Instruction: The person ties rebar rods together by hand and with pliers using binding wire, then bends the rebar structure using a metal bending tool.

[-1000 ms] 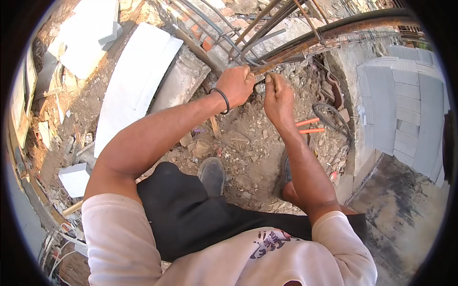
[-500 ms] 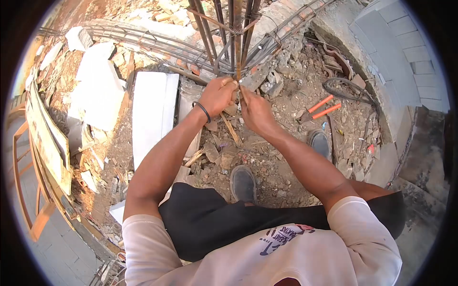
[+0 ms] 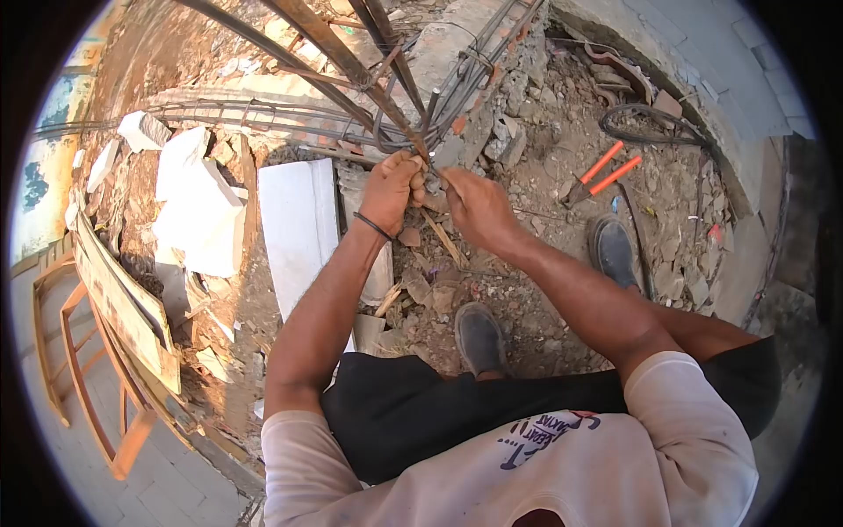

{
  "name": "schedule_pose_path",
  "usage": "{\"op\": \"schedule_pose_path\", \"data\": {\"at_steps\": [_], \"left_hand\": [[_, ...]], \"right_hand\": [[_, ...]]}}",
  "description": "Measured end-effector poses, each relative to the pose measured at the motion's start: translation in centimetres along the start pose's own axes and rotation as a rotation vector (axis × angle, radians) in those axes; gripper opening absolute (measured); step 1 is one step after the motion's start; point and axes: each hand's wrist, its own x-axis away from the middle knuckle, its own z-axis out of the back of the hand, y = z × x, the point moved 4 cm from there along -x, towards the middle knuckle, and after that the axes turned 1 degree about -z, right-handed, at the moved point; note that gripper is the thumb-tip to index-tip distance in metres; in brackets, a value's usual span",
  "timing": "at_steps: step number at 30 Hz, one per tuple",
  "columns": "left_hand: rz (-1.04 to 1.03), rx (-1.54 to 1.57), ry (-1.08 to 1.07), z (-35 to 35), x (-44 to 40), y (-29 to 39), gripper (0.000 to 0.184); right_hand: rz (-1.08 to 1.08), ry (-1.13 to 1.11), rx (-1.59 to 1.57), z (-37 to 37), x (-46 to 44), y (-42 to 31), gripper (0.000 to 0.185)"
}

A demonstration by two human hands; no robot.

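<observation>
My left hand, with a black band at the wrist, is closed at the foot of the upright steel bars. Beside it my right hand is closed too, its thumb and finger pinched near the same spot. Whatever lies between the fingers is too small to make out. Several horizontal bars meet the upright ones just above my hands. Pliers with orange handles lie on the rubble to the right of my right hand.
A coil of dark cable lies at the upper right beside a concrete edge. White slabs and broken blocks are on the left, near wooden boards. My boots stand on loose rubble.
The view has turned and shifted, so the bars now slant to the upper left and the pliers show fully. Both hands remain closed at the bar joint.
</observation>
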Motion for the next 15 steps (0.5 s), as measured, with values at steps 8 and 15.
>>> {"op": "schedule_pose_path", "data": {"at_steps": [8, 15], "left_hand": [[-0.049, 0.016, 0.067, -1.1, 0.9, -0.2, 0.017], [-0.138, -0.244, -0.053, 0.1, 0.2, 0.1, 0.027]], "right_hand": [[0.041, -0.031, 0.051, 1.1, -0.5, 0.5, 0.028], [-0.069, -0.077, -0.048, 0.6, 0.1, -0.6, 0.023]]}}
